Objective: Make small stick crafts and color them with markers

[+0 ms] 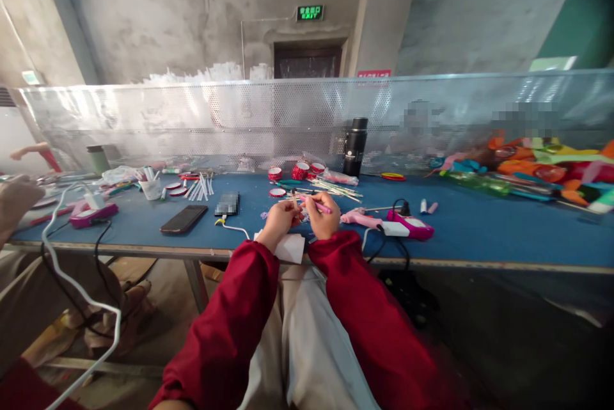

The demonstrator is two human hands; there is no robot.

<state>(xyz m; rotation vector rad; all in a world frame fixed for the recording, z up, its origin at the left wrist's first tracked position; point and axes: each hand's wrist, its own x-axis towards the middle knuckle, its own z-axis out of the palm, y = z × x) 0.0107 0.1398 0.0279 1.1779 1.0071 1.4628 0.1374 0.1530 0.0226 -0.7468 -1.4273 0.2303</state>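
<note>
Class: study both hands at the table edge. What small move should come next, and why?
Probably ease the pink stick, held in the right hand, toward the left hand: both hands meet over the blue table's edge, the stick points at the left hand's curled fingers. What those fingers hold is too small to tell.

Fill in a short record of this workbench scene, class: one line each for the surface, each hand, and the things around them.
surface: blue table
right hand: closed on a pink stick
left hand: raised beside the right, fingers at the stick's end; its grip is too small to tell
under the hands: white paper at the table edge
to the right: pink tool with a cable
to the left: black phone
at the back: black flask
far left: another person's hand
</note>
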